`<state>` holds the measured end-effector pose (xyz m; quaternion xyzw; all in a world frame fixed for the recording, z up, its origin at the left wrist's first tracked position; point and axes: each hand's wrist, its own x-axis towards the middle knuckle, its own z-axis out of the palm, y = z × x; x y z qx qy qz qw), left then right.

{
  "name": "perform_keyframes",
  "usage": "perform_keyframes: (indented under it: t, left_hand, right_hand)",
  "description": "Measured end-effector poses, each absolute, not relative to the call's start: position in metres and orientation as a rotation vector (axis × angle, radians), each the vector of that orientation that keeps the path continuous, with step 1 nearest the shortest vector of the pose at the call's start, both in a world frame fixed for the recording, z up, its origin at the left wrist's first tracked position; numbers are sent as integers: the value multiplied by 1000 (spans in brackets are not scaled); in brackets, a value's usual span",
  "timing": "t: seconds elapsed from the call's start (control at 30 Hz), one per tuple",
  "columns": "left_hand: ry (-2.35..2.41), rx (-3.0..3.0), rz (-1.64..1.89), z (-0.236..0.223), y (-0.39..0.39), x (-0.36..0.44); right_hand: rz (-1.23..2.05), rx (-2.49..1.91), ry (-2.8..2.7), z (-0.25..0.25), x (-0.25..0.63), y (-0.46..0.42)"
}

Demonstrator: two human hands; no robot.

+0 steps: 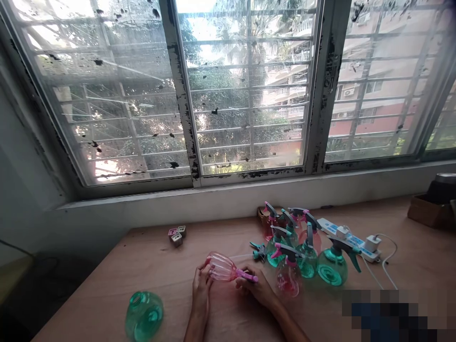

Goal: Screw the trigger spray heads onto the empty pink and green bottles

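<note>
A clear pink spray bottle (221,267) lies sideways between my hands above the table. My left hand (202,280) is wrapped round its base end. At the neck, the fingers of my right hand (259,287) close on the pink trigger head (247,275). Just beyond my right hand lies a loose green and grey spray head (260,252) with its thin tube pointing left. A green bottle without a head (144,316) stands to the left of my left hand.
Several green and pink spray bottles (332,268) stand grouped at the right. Behind them are a brown box (263,219) and a white power strip (368,251) with chargers and cables. Small blocks (177,239) sit near the window edge. Another box (427,212) is far right.
</note>
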<state>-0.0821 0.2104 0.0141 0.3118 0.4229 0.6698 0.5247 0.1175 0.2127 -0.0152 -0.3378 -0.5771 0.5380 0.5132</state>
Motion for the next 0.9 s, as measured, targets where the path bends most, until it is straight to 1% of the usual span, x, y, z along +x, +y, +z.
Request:
perform_keyframes:
  t: [0.13,0.23,0.47,0.57,0.7,0.83,0.9]
  left_hand:
    - [960,725,1669,15,209,-79]
    - [1025,743,1643,13,212,-81]
    - [1044,746,1608,9,215,-87]
    - [988,729,1599,9,213,-85]
    - [960,667,1642,12,212,-80]
    - [929,664,1637,17,211,-80]
    - [924,678,1624,19,211,-82]
  right_hand:
    - [1126,-797,-1467,-9,120,211]
    - [1025,-754,-1546,-3,122,209]
    - [1112,-753,-1538,2,121,207]
    - [1069,-792,-1564,5,121,205]
    - [885,-820,-1639,0,122,206]
    - [638,-992,-1755,-16,120,211]
    - [596,-1035,-1797,-22,119,212]
